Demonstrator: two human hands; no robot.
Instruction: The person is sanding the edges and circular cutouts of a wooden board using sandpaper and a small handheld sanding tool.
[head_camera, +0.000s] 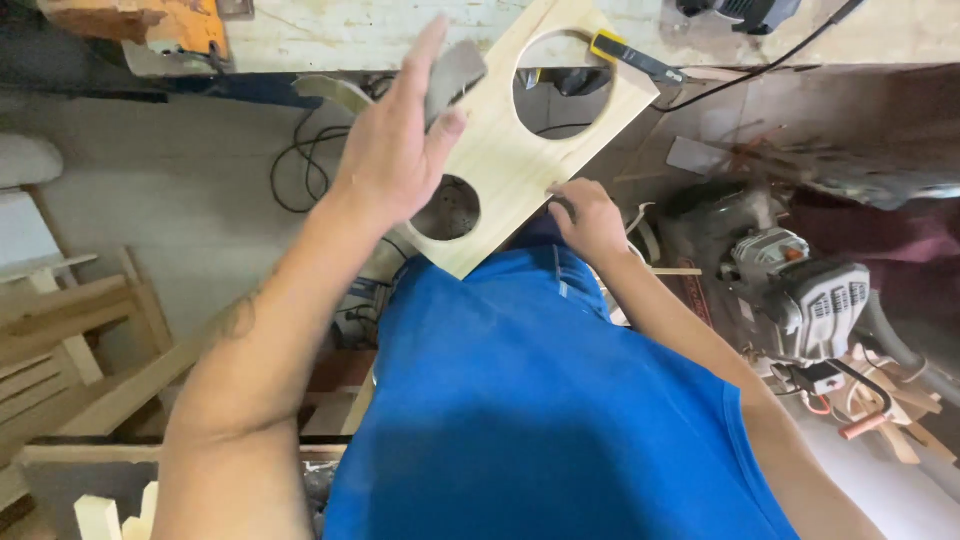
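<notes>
From the head camera, looking down past a blue shirt (540, 400): a pale wooden board (520, 160) with two round holes cut through it slants across the middle of the view. Its long axis runs from the lower left, near the person's waist, up to the right, where its far end rests on the edge of the bench (400, 35). The larger hole lies at the upper, far end; the smaller one at the near end.

The left hand (400, 150) sits over the board's left long edge, between the two holes, fingers stretched and held together, thumb pinching a grey piece of sandpaper (452, 75) against them. The sandpaper lies just beside the large hole.

The right hand (588, 218) is curled closed on the board's right edge near its lower end, holding it. It is the nearer hand to the small hole's end.

A yellow-handled tool (630, 55) lies on the bench touching the board's far corner. A power tool (800, 290) lies on the floor to the right.
</notes>
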